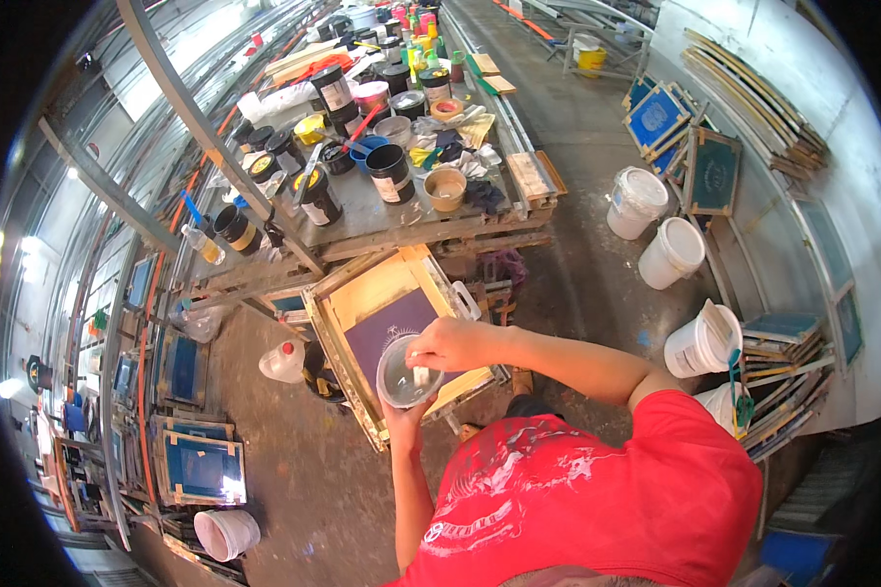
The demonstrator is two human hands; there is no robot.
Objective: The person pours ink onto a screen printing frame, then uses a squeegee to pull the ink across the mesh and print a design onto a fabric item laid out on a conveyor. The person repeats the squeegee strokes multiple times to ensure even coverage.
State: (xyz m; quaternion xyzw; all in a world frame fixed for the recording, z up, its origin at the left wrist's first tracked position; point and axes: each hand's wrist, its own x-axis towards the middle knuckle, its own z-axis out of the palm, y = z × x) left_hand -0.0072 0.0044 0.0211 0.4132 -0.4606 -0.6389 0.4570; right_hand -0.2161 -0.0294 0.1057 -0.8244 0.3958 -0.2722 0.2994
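My left hand is wrapped round the lower side of a translucent round plastic tub, holding it tilted so that its inside faces up. Over the tub's rim, my right hand has its fingers closed on a small whitish piece that reaches into the tub; I cannot make out what kind of thing it is. Beneath both hands a screen printing frame leans against the table end. It has a wooden border, yellowish tape and a purple mesh with a pale design.
Ahead, a long table carries several black ink tubs, a tan bowl and rags. White buckets stand on the floor at right, near stacked screens. A jug and a pale bucket are at left. A metal post slants upward.
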